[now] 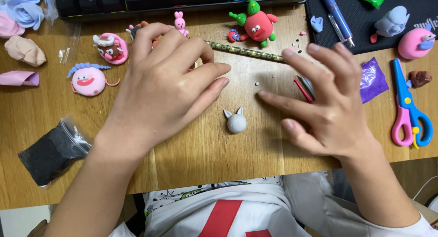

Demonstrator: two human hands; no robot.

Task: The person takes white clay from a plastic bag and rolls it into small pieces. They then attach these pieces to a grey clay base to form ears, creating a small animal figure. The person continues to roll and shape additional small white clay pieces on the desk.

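Two hands over the wooden table (pixel 205 159), both empty as far as I can see. My left hand (pixel 166 82) hovers palm down near the middle of the table, fingers loosely curled, grip open on nothing. My right hand (pixel 326 100) is spread just right of centre, fingers fanned, grip open too; a red stick (pixel 303 90) and something grey show under its fingers, can't tell if they touch.

Between the two hands, nearer the front edge, sits a small grey clay head (pixel 237 122) with two pointed ears, upright, touching neither hand.

Behind the left hand: a patterned pencil (pixel 246 52) lies across the table toward the back edge. Red clay figure with green limbs (pixel 257 23) stands near the back edge by the keyboard (pixel 173 0). Left side: pink round face with blue hair (pixel 88 80), a pink-and-white clay figure (pixel 111 48) behind it, black clay in a clear bag (pixel 54 151) toward the front left corner. Right edge: blue-and-pink scissors (pixel 408 111), purple clay bag (pixel 374 79) just beside the right hand.
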